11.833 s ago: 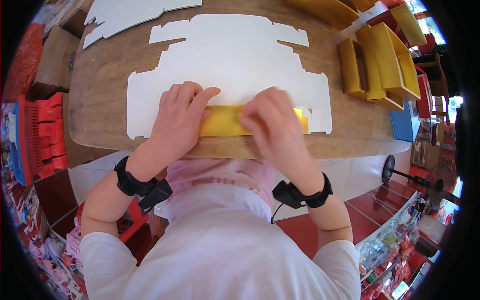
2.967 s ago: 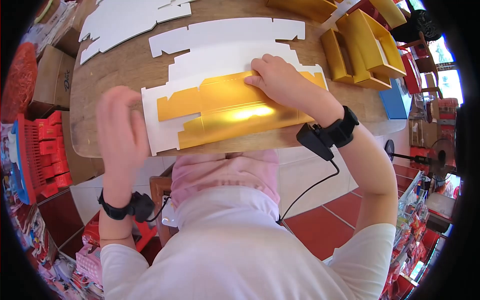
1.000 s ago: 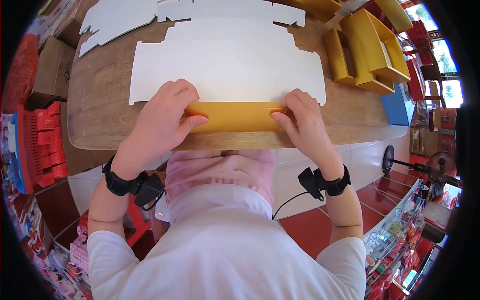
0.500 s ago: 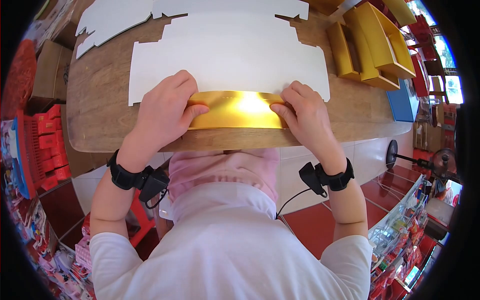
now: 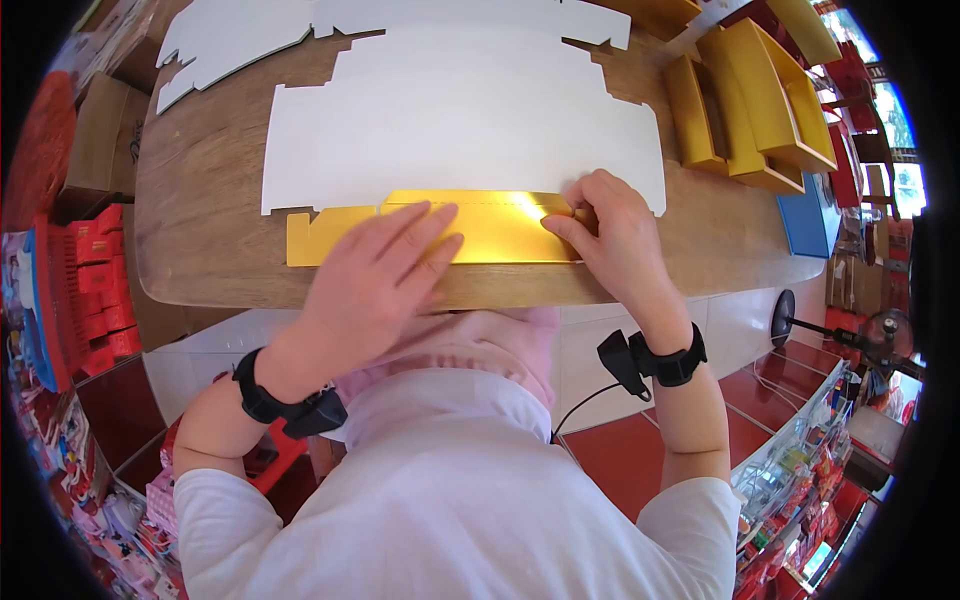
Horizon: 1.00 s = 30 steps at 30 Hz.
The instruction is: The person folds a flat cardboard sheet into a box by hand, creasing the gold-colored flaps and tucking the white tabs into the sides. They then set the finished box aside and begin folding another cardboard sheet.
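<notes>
A die-cut cardboard box blank (image 5: 470,120) lies with its white face up on the wooden table. Along its near edge, a gold flap (image 5: 510,230) is folded over, with a dashed perforation line near its top. My left hand (image 5: 370,275) is slightly blurred; its fingers are stretched out across the flap's left half, touching it or just above it. At the flap's right end, my right hand (image 5: 620,235) pinches the gold edge between thumb and curled fingers. The fold under both hands is partly hidden.
More white cardboard blanks (image 5: 235,45) lie at the far left of the table (image 5: 210,180). Folded gold boxes (image 5: 745,110) stand at the back right, by a blue box (image 5: 808,218). Red packets (image 5: 100,290) are at the left; a fan (image 5: 885,330) stands right.
My left hand has let go of the flap's left edge, opened and slid toward the middle. The flap's left end and tab now show. My right hand keeps its pinch.
</notes>
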Tool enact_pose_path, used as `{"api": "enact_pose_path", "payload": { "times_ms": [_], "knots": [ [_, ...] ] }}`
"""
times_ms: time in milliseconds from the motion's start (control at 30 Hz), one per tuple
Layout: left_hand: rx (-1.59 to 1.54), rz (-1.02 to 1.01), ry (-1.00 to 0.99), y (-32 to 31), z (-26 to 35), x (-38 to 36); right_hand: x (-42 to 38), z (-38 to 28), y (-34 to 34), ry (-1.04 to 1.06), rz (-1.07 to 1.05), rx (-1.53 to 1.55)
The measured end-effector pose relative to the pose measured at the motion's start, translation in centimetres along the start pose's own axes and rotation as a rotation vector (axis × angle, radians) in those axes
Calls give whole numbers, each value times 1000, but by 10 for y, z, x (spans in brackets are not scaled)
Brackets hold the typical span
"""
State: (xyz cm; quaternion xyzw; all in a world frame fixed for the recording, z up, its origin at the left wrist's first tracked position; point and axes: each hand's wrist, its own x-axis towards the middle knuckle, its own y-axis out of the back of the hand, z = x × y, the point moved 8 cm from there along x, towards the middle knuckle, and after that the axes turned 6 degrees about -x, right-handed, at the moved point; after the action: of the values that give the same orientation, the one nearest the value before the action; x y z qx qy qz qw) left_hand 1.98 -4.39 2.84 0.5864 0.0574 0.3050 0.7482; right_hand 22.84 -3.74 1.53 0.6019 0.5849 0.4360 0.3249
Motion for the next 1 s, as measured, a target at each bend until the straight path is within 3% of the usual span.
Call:
{"api": "enact_pose_path", "payload": {
  "times_ms": [33, 133, 400, 600, 1000],
  "knots": [
    [-76, -93, 13, -10, 6, -3, 0, 3, -1, -31, -22, 3],
    [-35, -106, 23, -16, 7, -10, 0, 3, -2, -62, -50, 14],
    [-60, -125, 43, -18, 5, -10, 0, 4, -1, -88, -54, 44],
    [-71, -150, 56, -21, 4, -11, -10, 5, 2, -116, 94, 45],
    [-61, -128, 51, -18, 4, -9, -9, 6, 0, -144, 27, 64]
  ]
}}
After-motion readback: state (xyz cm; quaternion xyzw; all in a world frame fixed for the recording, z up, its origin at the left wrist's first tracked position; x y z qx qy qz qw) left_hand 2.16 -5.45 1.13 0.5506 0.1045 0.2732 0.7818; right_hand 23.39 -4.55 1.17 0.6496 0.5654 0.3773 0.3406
